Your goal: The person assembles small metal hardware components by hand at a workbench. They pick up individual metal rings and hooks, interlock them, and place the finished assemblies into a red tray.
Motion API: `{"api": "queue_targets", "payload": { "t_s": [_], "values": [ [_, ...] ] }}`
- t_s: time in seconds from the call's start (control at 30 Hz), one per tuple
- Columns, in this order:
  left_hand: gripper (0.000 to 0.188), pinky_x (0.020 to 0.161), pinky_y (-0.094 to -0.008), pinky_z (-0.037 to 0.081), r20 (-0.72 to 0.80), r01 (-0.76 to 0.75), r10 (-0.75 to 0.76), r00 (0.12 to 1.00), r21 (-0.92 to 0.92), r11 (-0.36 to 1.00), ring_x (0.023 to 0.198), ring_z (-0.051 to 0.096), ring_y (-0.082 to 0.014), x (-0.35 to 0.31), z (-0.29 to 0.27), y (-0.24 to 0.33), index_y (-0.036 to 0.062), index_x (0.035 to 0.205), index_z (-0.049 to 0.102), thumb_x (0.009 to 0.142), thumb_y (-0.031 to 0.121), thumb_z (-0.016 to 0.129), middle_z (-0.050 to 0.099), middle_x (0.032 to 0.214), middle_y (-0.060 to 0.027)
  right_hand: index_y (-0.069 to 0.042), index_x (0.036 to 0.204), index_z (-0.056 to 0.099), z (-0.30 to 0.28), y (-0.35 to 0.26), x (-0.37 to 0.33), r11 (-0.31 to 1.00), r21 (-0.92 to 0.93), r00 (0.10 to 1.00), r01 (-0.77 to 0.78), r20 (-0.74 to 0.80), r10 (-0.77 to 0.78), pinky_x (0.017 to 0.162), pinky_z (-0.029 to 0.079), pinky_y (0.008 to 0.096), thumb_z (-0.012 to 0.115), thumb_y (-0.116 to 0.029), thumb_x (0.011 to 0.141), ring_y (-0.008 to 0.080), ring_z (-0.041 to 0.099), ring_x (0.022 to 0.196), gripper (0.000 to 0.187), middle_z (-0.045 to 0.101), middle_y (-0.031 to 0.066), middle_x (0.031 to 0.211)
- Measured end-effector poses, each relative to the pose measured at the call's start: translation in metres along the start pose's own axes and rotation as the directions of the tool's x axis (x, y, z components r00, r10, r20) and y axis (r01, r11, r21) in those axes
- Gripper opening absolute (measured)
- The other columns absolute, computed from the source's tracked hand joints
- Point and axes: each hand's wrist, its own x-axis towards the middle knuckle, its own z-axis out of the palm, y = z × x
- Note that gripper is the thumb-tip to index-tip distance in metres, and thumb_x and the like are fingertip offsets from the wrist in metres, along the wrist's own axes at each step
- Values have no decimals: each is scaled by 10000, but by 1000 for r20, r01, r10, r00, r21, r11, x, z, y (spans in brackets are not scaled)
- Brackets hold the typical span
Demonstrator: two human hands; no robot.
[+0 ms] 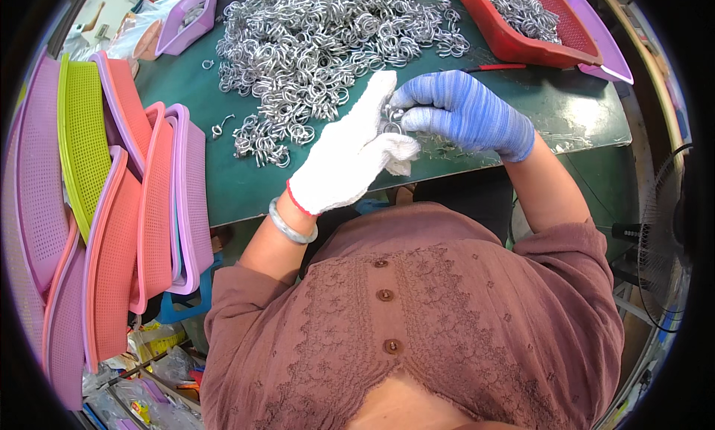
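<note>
Pile of silvery rings [313,46] on green table [231,188]. At pile's near edge: white-gloved left hand [350,150]; just right of it, blue-gloved right hand [468,111], fingertips pinching small metal piece [392,117] between both. Right of pile: red basket [577,51]. Left of pile: nested purple, coral, lime baskets [155,206].

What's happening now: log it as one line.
left hand: white-gloved, at metal rings | right hand: blue-gloved, pinching them | ring pile: on green table | red basket: more rings inside
</note>
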Motion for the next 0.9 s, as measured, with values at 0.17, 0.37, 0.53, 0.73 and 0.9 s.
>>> {"api": "queue_targets", "payload": {
  "t_s": [0.17, 0.37, 0.53, 0.73, 0.9],
  "values": [
    [678, 645, -261, 540, 251, 139, -84, 964, -210, 968, 687, 619, -150, 2, -17, 2, 35, 1498, 209, 907, 79, 539, 629, 894, -117, -8, 1030, 657, 1, -13, 1, 974, -198, 992, 107, 94, -89, 771, 511, 368, 643, -180, 869, 345, 648, 874, 236, 658, 194, 935],
    [602, 588, -268, 523, 382, 185, -4, 924, -438, 880, 642, 621, -161, 7, -24, 4, -35, 1428, 303, 913, 128, 569, 630, 792, -121, 0, 1029, 652, 7, -4, 3, 989, -73, 990, 130, -45, -133, 749, 517, 371, 658, -141, 857, 337, 654, 853, 222, 664, 183, 914],
    [363, 629, -360, 571, -159, -36, -38, 987, -441, 897, 707, 661, -247, 7, -2, -3, -62, 1210, 527, 962, 201, 561, 660, 894, -158, -11, 998, 653, 11, -9, -2, 995, -102, 960, -14, -279, -15, 724, 515, 359, 661, -141, 845, 325, 648, 803, 201, 659, 159, 870],
    [345, 596, -354, 572, -126, 12, -67, 990, -396, 918, 690, 666, -259, 3, 6, -10, -71, 1171, 529, 976, 213, 516, 664, 886, -194, -29, 1015, 658, 15, -12, -7, 957, -268, 949, 110, -258, -181, 715, 519, 373, 680, -141, 819, 335, 644, 801, 227, 667, 153, 889],
    [345, 592, -348, 562, -132, -28, -39, 991, -470, 882, 664, 656, -249, 6, 12, -8, -70, 1162, 530, 960, 210, 540, 662, 860, -193, -22, 1042, 664, 13, -17, -10, 996, -89, 975, -3, -221, -17, 727, 525, 336, 679, -111, 811, 275, 670, 805, 248, 680, 156, 918]
  ]
}}
